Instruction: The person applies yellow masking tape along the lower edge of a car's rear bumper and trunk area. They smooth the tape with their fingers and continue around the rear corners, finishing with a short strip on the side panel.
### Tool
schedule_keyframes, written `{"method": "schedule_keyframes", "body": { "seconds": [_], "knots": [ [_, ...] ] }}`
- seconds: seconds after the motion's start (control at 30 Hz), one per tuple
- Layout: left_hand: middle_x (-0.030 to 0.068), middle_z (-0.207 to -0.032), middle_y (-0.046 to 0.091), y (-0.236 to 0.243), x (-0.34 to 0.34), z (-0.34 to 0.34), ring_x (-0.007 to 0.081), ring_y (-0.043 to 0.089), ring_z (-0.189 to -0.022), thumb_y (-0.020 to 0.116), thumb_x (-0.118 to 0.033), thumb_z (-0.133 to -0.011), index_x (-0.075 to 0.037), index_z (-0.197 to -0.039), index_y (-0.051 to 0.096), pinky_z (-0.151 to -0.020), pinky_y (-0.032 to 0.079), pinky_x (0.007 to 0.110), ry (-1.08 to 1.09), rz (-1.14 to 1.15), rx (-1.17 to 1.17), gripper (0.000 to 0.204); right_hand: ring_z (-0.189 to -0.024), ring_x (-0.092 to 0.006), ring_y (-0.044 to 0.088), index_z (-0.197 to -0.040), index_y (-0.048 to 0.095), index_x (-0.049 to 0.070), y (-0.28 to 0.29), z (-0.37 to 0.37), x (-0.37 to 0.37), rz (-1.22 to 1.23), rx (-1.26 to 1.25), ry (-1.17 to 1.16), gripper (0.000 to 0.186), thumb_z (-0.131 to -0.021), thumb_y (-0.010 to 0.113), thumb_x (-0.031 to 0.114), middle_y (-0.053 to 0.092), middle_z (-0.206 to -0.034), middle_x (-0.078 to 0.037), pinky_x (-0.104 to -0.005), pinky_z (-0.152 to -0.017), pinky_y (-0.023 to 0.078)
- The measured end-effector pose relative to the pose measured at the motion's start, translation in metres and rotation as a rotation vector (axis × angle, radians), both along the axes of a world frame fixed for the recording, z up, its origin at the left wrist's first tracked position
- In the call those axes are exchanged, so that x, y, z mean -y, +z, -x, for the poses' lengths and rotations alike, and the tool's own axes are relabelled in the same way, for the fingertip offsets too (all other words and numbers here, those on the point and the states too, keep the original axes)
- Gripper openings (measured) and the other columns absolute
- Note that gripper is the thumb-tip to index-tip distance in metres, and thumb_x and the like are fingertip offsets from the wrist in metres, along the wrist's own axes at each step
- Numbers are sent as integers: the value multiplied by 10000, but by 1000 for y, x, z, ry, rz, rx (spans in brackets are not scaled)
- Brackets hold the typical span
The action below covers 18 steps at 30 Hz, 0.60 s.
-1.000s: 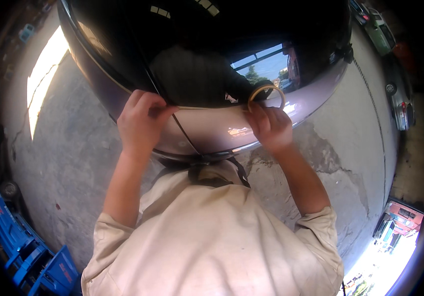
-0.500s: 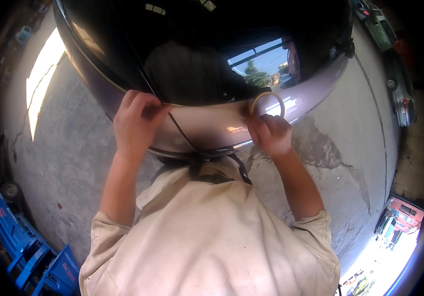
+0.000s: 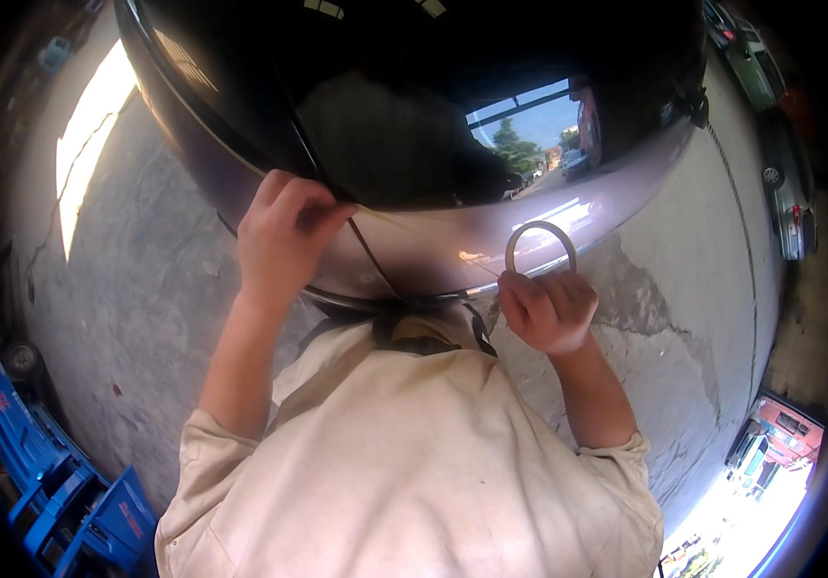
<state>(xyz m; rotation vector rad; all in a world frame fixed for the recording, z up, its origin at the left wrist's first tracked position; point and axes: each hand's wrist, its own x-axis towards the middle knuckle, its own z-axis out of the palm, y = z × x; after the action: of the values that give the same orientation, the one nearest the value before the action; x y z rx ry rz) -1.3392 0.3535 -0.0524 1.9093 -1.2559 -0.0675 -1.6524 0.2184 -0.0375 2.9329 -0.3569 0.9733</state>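
In front of me curves a vehicle's glossy pinkish-silver body panel (image 3: 423, 241), with dark glass (image 3: 385, 125) above it. My right hand (image 3: 551, 310) is closed on the lower part of a narrow tape roll (image 3: 541, 224), held upright as a ring off the panel. A thin pale strip shows close to its fingers. My left hand (image 3: 284, 231) is pinched at the lower edge of the glass, beside the dark vertical seam (image 3: 372, 255). From its fingertips a thin pale line of tape seems to run rightward; its middle stretch is hard to make out.
Blue metal equipment (image 3: 77, 520) stands at lower left, near a wheel (image 3: 19, 358). Cracked concrete floor (image 3: 168, 260) surrounds the vehicle. Parked cars (image 3: 788, 193) line the right, with a red vehicle (image 3: 788, 429) lower down. A dark cable or line (image 3: 736, 202) crosses the floor at right.
My right hand has drawn the tape roll down, right and away from the glass edge. My left hand stays pinched by the seam; the whole view has shifted slightly.
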Motion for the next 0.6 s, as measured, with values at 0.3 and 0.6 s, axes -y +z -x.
{"method": "schedule_keyframes", "body": {
  "seconds": [0.3, 0.6],
  "knots": [
    [38, -898, 611, -4, -1, -4, 145, 628, -721, 964, -93, -781, -42, -873, 709, -647, 531, 289, -28, 39, -58, 275, -496, -162, 532, -1001, 738, 102, 13, -1, -19, 10, -39, 6, 196, -844, 855, 85, 564, -667, 17, -311, -469, 412],
    [38, -872, 629, -8, -2, -9, 159, 656, -700, 977, -133, -761, -57, -859, 703, -615, 547, 313, -30, 90, 52, 301, -542, -175, 584, -1102, 733, 74, -27, -15, 14, 86, -43, -198, 198, -937, 831, 119, 604, -686, 10, -333, -514, 451]
  ]
}}
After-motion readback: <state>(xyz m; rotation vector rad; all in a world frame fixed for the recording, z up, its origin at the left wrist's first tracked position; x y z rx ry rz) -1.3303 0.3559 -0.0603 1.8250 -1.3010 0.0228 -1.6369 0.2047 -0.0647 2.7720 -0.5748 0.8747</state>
